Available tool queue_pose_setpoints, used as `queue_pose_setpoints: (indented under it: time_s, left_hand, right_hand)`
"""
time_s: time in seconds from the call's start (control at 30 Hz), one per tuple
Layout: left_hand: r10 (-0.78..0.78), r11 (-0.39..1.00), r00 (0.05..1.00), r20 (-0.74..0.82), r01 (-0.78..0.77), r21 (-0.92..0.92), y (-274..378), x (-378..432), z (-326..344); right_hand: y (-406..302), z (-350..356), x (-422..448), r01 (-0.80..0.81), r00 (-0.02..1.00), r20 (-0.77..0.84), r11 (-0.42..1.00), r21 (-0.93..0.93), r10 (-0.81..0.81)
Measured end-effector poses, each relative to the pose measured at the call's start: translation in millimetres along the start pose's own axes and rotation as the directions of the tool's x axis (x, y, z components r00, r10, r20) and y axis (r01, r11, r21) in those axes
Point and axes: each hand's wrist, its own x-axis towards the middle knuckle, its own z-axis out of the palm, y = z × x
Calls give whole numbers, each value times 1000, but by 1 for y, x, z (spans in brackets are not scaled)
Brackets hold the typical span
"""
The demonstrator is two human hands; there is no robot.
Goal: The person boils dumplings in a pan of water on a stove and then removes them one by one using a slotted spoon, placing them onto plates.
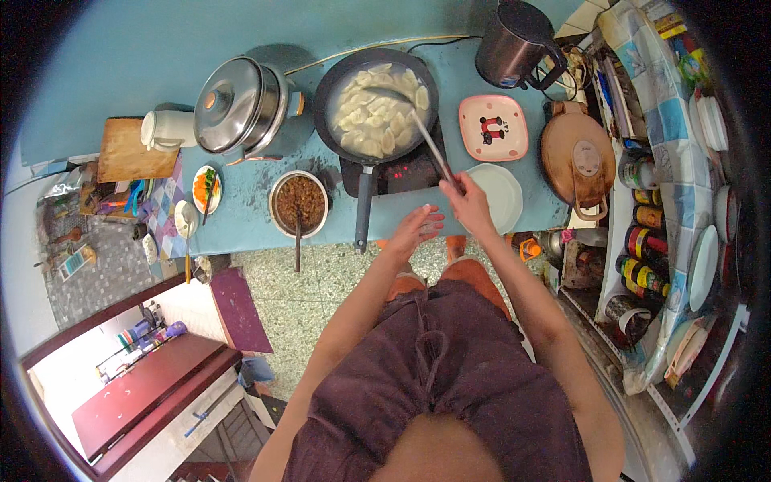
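Note:
Dumplings [376,120] lie in cloudy liquid in a dark frying pan [325,135], which sits on a black induction cooktop [385,181] with red lit digits. My right hand [468,202] is closed around the handle of a metal ladle [435,147]. The ladle's bowl rests among the dumplings. My left hand [415,230] hovers near the counter's front edge, fingers apart and holding nothing. It is to the right of the pan's grey handle [364,211]. A pale plate [499,196] is just beyond my right hand, partly hidden by it. Behind that plate lies a pink-rimmed square plate [494,128].
Left of the pan stand a lidded steel pot [232,108] and a metal bowl of brown minced filling [300,202] with a utensil. A small dish of cut vegetables [207,190] is farther left. An electric kettle [512,51] and a brown round appliance [577,159] stand right.

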Motion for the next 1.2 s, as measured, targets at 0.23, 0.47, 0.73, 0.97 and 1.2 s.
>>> queue_pose_setpoints:
  time_s: [0.23, 0.47, 0.73, 0.97, 1.2]
  left_hand:
    - [48, 988, 998, 38, -53, 143, 44, -26, -13]
    - [56, 976, 998, 32, -61, 208, 64, -51, -56]
    - [24, 962, 997, 70, -42, 271, 81, -67, -82]
    - [2, 957, 994, 110, -34, 288, 86, -70, -94]
    - [86, 968, 996, 5, -85, 238, 84, -79, -84]
  right_hand:
    - [-13, 7, 75, 124, 945, -276, 972, -202, -177]
    - [-10, 31, 99, 37, 943, -313, 969, -246, -116]
    - [-21, 54, 87, -70, 925, -378, 993, -94, 30]
    - [-15, 70, 81, -118, 927, -357, 993, 13, 114]
    - [-17, 71, 86, -119, 950, -282, 991, 65, 133]
